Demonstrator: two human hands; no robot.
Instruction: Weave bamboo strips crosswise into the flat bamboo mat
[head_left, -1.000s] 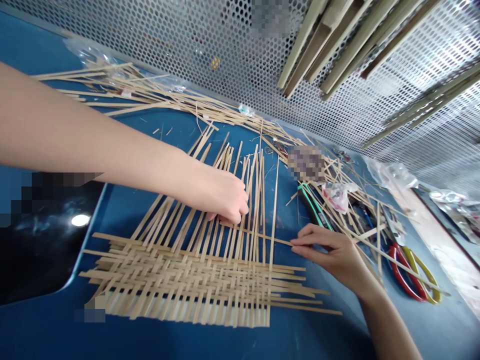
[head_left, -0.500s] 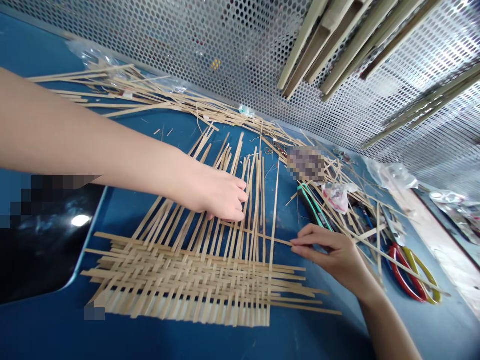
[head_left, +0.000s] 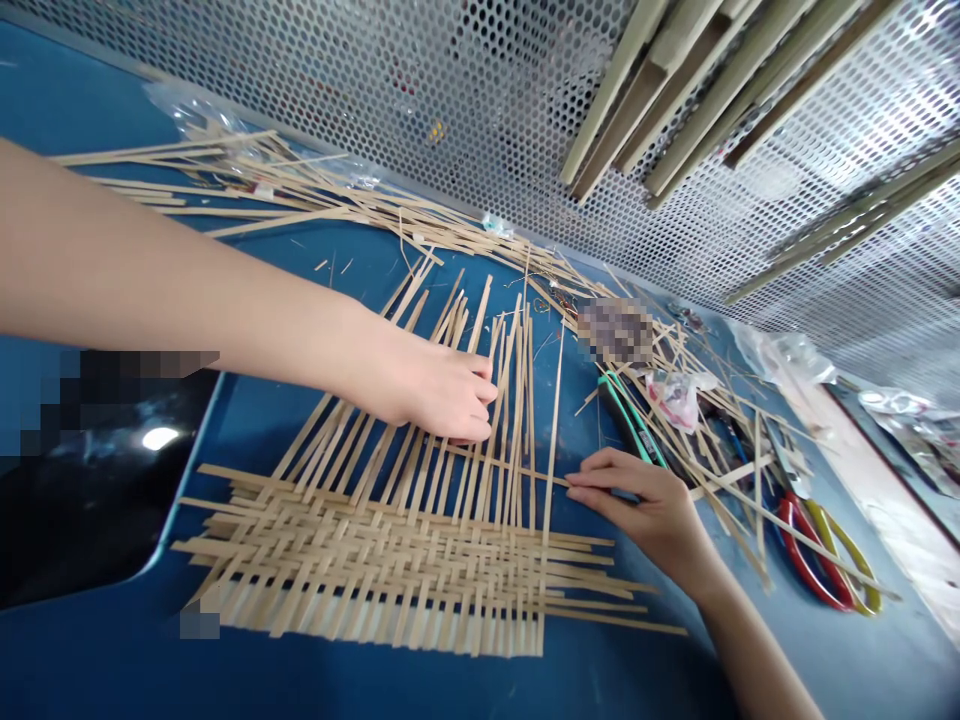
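Fingers of my right hand (head_left: 645, 500) pinch the right end of a thin crosswise strip (head_left: 553, 481), probably to keep it straight while it runs leftward among the long strips (head_left: 532, 420). My left hand (head_left: 442, 395) bends over those strips, knuckles up, perhaps to part or steady them (its fingertips are hidden beneath, so I can't tell what they grip). Nearer me, the woven panel (head_left: 375, 550) lies flat on the counter (head_left: 622, 670), which likely keeps its rows even.
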